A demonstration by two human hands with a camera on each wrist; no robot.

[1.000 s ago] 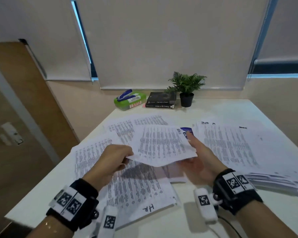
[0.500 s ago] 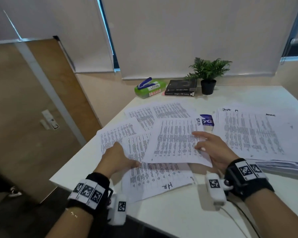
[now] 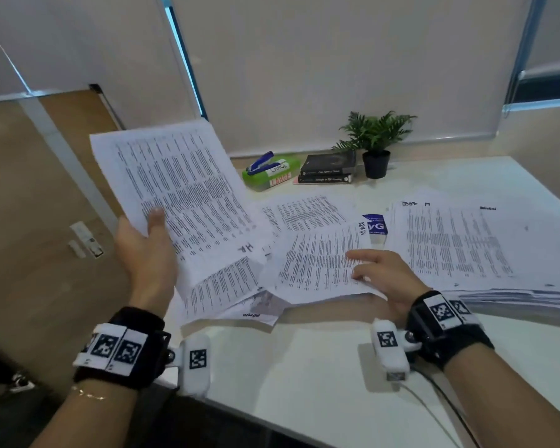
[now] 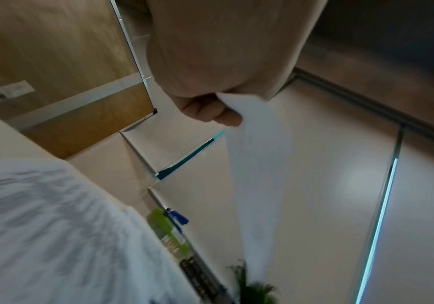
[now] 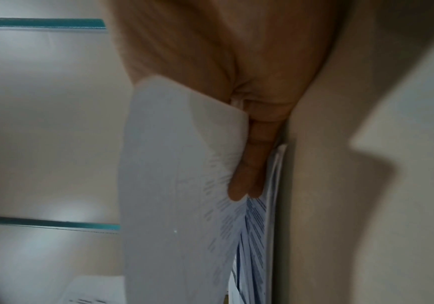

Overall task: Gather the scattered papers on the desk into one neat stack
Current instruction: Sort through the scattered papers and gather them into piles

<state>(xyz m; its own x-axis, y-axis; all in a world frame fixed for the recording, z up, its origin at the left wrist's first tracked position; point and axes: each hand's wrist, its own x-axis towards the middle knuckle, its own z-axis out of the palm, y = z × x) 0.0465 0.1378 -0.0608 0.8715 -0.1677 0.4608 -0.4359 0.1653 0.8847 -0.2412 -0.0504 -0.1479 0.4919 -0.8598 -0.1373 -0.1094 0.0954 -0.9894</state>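
Our left hand (image 3: 144, 244) had lifted a printed sheet (image 3: 178, 185) clear of the desk (image 3: 304, 367), thumb pinching its near edge. Our right hand (image 3: 380, 274) kept fingers tucked under the middle sheets (image 3: 320, 260), thumb on top. Loose papers (image 3: 307, 210) lay beyond, so gathering was only partly done.
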